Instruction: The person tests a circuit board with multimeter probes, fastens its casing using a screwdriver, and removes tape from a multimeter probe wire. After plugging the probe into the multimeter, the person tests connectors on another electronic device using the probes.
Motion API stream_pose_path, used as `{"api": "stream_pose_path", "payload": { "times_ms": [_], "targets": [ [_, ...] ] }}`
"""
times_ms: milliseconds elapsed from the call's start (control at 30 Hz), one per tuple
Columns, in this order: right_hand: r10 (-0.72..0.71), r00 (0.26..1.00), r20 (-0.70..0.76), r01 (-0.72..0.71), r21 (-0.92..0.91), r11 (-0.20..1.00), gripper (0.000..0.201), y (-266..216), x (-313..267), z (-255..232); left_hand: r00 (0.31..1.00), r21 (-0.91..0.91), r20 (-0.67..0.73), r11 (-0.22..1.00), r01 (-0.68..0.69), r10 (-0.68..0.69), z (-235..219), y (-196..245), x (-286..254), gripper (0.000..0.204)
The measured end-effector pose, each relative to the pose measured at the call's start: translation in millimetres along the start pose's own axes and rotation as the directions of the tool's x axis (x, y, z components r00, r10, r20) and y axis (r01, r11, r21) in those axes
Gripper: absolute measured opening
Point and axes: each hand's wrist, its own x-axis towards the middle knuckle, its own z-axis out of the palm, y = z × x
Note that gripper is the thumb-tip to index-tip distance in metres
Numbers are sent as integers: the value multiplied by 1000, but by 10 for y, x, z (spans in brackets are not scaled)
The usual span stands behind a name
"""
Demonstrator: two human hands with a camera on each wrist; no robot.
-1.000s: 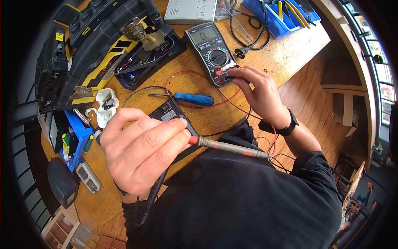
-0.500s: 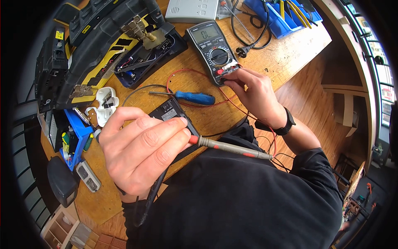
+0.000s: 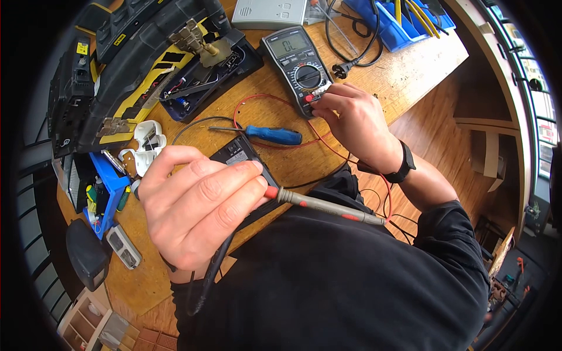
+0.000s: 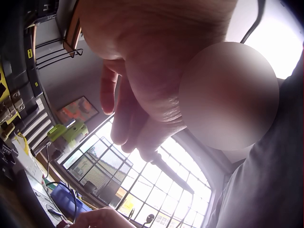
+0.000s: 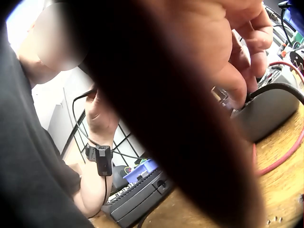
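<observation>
Here — left fingers (image 3: pixel 219 196) pinch grey-red probe (image 3: pixel 328 206) | right fingers (image 3: pixel 332 103) pinch black lead (image 5: pixel 278 87) — dark multimeter (image 3: pixel 297 66)

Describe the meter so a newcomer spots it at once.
On the wooden table, find the blue screwdriver. Just beyond it, by the right hand, is the meter: dark-faced, with a screen and, unlike the grey box beyond, a large round dial.

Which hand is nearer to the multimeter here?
Right. The right hand has its fingers at the lower end of the multimeter, by the black lead. The left hand is apart from it, toward the person's left, holding the probe.
</observation>
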Motion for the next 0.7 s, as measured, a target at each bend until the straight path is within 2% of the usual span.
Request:
{"api": "stream_pose_path", "payload": {
  "times_ms": [100, 167, 200, 267, 300, 333, 400, 467, 500, 600, 633, 700],
  "targets": [
    [-30, 1000, 5, 30, 50, 998, 10, 41, -9, -14, 1000, 20, -11, 1000, -3, 4, 30, 44, 0, 26],
    [-148, 986, -77, 156, 101, 983, 26, 115, -20, -64, 1000, 33, -27, 999, -2, 3, 53, 60, 4, 26],
    [-155, 984, -82, 163, 97, 982, 26, 80, -6, -145, 999, 30, -45, 1000, -5, 6, 70, 62, -1, 26],
    [-365, 906, -215, 407, 201, 891, 44, -117, -62, -378, 998, 14, -56, 1000, 8, -7, 110, 82, -14, 26],
    [-516, 827, -225, 560, 230, 796, 54, -153, -94, -424, 998, -1, -56, 1000, 4, -4, 132, 88, -9, 26],
    [-624, 693, -362, 712, 207, 671, 40, -193, -114, -308, 998, -8, -59, 1000, -6, 5, 149, 83, 9, 26],
    [-672, 603, -430, 794, 239, 560, 32, -383, -125, -323, 999, -16, -53, 1000, -6, 5, 196, 92, 20, 26],
    [-623, 606, -495, 792, 299, 533, 26, -521, -133, -256, 999, -22, -47, 1000, -2, 1, 246, 100, 11, 26],
    [-615, 582, -532, 806, 280, 522, 25, -548, -135, -213, 998, -18, -60, 1000, -4, 3, 273, 100, 3, 27],
    [-580, 594, -558, 792, 276, 545, 25, -531, -130, -124, 997, -23, -78, 1000, 1, -3, 195, 88, 14, 27],
    [-576, 633, -518, 767, 317, 558, 25, -518, -132, -148, 997, -35, -82, 999, 10, -13, 150, 88, 15, 27],
    [-569, 638, -519, 762, 319, 564, 25, -511, -134, -150, 996, -72, -91, 997, 18, -24, 126, 87, 5, 27]
  ]
}}
